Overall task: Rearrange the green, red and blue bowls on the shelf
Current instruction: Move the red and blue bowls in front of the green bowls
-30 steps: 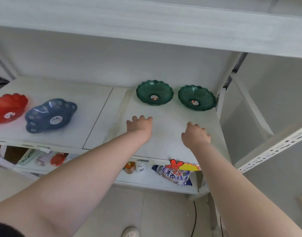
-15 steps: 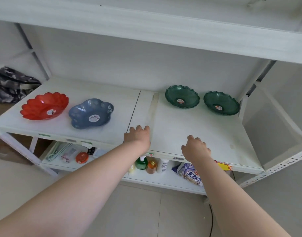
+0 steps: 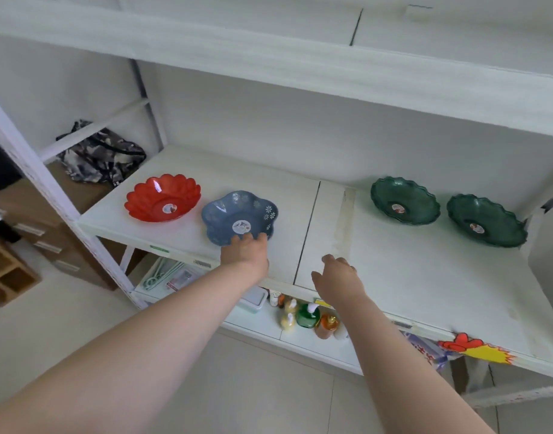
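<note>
Hands reach over a white shelf (image 3: 410,277) holding 4 plastic bowls, seen from a head-worn camera. The left hand (image 3: 245,252) rests at the near rim of the blue bowl (image 3: 237,214), its fingers (image 3: 259,238) touching the rim, though whether they grip it cannot be told. The right hand (image 3: 338,277) hovers over the shelf's front edge near the seam between its 2 boards, fingers loosely spread and holding nothing.

The blue bowl, flower-shaped with white blossom prints, sits toward the front of the left board. The red bowl (image 3: 162,198), scalloped like petals, stands just beside it, closer to the shelf's left edge. The 2 green bowls (image 3: 405,202) (image 3: 486,220) stand side by side on the right board, toward its back right corner, well apart from the other pair. Each bowl carries a round sticker at its centre.

The shelf surface is pale, scuffed and stained along the seam. Another white shelf runs overhead against a white wall. On the lower shelf (image 3: 259,324) sit small bottles (image 3: 306,316) and packaged goods. A red and yellow paper tag (image 3: 475,349) hangs at the front edge toward the right. A camouflage-patterned bag (image 3: 103,155) lies beyond the left end of the unit, above brown boxes (image 3: 12,270) on a light tiled floor (image 3: 269,402).
</note>
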